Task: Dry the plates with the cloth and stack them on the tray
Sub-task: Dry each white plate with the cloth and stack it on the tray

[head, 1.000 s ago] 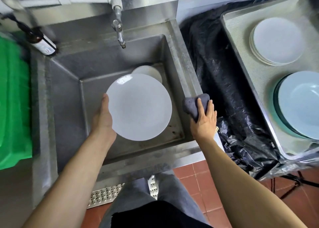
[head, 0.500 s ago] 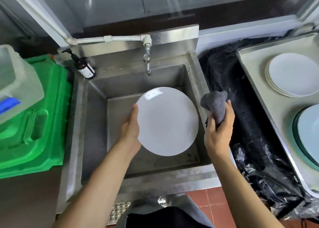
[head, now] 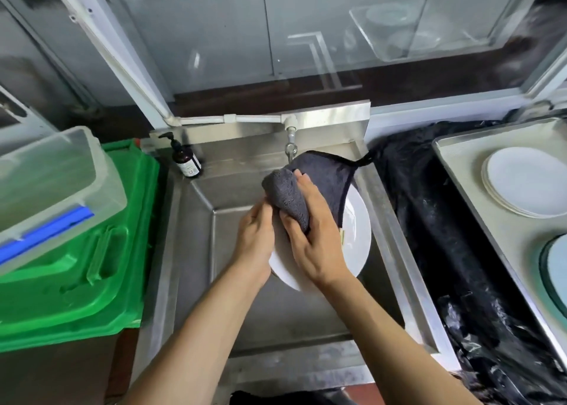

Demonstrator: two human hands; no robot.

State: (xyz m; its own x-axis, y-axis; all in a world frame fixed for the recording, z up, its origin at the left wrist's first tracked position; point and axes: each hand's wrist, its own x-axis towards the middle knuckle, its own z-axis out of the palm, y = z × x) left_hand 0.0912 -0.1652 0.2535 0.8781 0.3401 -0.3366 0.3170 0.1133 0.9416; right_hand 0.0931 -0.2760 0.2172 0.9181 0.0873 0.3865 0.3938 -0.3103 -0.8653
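Over the steel sink [head: 196,251] I hold a white plate [head: 357,239], tilted toward me. My left hand [head: 256,242] grips its left rim. My right hand [head: 316,235] holds a dark grey cloth [head: 322,183] and presses it onto the plate's face, covering most of it. On the right stands a metal tray [head: 460,196] with a stack of white plates [head: 527,182] and a stack of pale blue plates [head: 557,269] cut off by the frame edge.
A tap [head: 290,146] hangs just behind the cloth. A brown soap bottle [head: 185,160] stands at the sink's back left corner. A green crate [head: 92,251] with a clear plastic box [head: 52,189] sits to the left. Black plastic sheeting [head: 429,220] lies between sink and tray.
My right hand has moved left from beside the plate and spread the cloth over the plate's face. The view has tilted upward, and the plate sits higher in the sink.
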